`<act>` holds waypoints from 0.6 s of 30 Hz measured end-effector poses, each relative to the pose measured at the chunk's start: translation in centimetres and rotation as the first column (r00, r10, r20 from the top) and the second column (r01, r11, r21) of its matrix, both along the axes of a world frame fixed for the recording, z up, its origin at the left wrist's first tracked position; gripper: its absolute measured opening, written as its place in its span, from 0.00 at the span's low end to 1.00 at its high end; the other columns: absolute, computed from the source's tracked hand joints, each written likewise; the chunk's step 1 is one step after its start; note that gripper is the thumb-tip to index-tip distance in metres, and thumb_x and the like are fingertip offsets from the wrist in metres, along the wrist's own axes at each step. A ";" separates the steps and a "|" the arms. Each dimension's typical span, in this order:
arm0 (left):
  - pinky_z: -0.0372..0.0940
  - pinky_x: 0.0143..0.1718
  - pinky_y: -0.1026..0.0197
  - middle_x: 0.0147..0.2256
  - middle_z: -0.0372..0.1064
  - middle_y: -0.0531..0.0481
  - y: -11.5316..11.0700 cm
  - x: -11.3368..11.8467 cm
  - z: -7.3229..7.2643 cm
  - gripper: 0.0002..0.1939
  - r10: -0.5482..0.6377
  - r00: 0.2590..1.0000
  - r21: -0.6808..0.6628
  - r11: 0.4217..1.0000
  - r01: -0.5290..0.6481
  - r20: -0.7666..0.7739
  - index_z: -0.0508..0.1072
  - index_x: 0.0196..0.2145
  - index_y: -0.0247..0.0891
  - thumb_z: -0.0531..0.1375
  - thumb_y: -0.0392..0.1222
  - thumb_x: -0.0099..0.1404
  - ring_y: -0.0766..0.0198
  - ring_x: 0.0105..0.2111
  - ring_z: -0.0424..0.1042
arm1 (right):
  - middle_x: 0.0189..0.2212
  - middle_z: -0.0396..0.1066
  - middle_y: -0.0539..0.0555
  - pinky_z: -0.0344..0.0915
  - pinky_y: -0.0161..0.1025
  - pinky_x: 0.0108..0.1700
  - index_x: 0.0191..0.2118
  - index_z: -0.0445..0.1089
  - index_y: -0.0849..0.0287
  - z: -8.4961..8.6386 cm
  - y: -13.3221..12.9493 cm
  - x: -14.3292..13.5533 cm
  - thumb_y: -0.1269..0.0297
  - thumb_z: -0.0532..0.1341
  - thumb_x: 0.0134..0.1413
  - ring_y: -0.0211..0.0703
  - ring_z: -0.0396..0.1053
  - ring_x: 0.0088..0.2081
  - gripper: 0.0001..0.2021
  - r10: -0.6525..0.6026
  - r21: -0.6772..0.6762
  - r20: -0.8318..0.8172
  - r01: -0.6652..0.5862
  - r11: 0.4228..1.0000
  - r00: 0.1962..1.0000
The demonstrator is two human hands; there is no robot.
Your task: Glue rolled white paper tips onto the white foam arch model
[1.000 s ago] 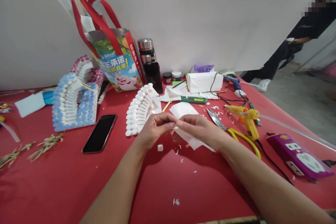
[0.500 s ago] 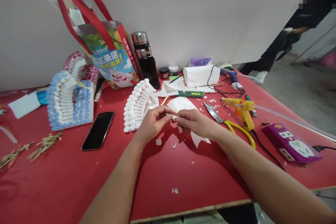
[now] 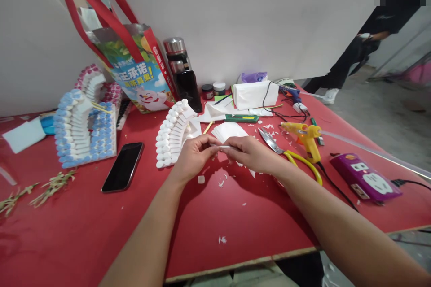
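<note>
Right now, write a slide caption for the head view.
Bare left hand and right hand pinch a thin white piece above a red tabletop scattered with small white scraps.

On the front of the shopping bag with red strap handles and a glossy, colourful printed panel (image 3: pixel 136 81), large white Chinese characters read "王承诺", the character ahead of them being unclear; beneath, a yellow line appears to read "真茶真果" and ends in "!". A smaller line above is too small to read. White characters run down the bag's red side strip (image 3: pixel 162 66), too slanted to read surely. The yellow label on the green plastic utility knife (image 3: pixel 240 118) is too small to make out.
</note>
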State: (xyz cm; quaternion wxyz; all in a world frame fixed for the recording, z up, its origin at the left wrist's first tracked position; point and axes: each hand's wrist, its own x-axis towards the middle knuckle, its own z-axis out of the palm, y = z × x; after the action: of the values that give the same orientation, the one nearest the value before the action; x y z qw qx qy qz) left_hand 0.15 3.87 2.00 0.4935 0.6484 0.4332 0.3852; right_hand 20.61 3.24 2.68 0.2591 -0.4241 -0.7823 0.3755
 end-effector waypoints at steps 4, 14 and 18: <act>0.64 0.33 0.63 0.27 0.72 0.52 -0.1 0.2 0.1 0.11 0.002 1.000 0.003 1.000 -0.002 0.018 0.78 0.36 0.37 0.68 0.47 0.63 0.66 0.28 0.70 | 0.24 0.65 0.47 0.53 0.36 0.30 0.30 0.67 0.59 0.0 0.0 0.1 0.56 0.55 0.69 0.35 0.59 0.26 0.17 -0.022 -0.005 -0.013 0.022 1.000 1.000; 0.65 0.39 0.60 0.35 0.71 0.49 -0.6 0.5 -0.2 0.06 0.065 0.978 0.400 0.916 0.021 -0.200 0.73 0.36 0.39 0.58 0.40 0.72 0.62 0.34 0.70 | 0.17 0.57 0.43 0.48 0.33 0.23 0.30 0.68 0.59 -0.1 -0.2 -0.5 0.57 0.59 0.63 0.32 0.52 0.19 0.13 -0.153 -0.409 -0.320 0.009 0.912 0.935; 0.66 0.43 0.57 0.38 0.70 0.45 -0.8 0.7 -0.4 0.07 0.113 0.951 0.688 0.715 0.124 -0.289 0.70 0.39 0.40 0.53 0.33 0.73 0.59 0.40 0.70 | 0.16 0.52 0.42 0.40 0.31 0.20 0.29 0.68 0.60 0.0 -0.1 -0.4 0.60 0.62 0.58 0.29 0.42 0.18 0.10 -0.260 -0.658 -0.498 -0.165 0.735 0.827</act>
State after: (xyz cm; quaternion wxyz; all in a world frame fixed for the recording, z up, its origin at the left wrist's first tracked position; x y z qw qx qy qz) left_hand 0.86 3.05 1.65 0.1387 0.8398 0.3257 0.4117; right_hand 20.24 3.14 2.67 0.3144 -0.3801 -0.4681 0.7332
